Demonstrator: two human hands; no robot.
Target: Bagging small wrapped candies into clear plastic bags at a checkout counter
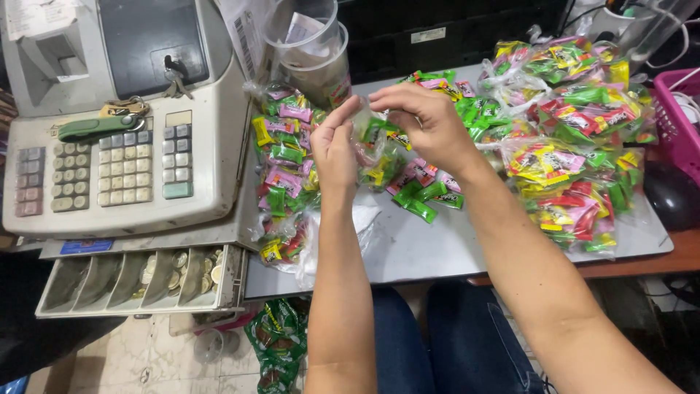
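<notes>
Both hands pinch a small clear bag of candies [379, 149] above the grey surface [437, 248]. The left hand [334, 149] fingers grip its left edge; the right hand [430, 120] fingers grip its top.

Grey counter [437, 252]; pale tiled floor [138, 357]

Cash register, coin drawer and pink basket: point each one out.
cash register [124, 157], head view, on its keypad.
coin drawer [138, 281], head view, on a divider between the coin compartments.
pink basket [682, 120], head view, on its side wall.
</notes>
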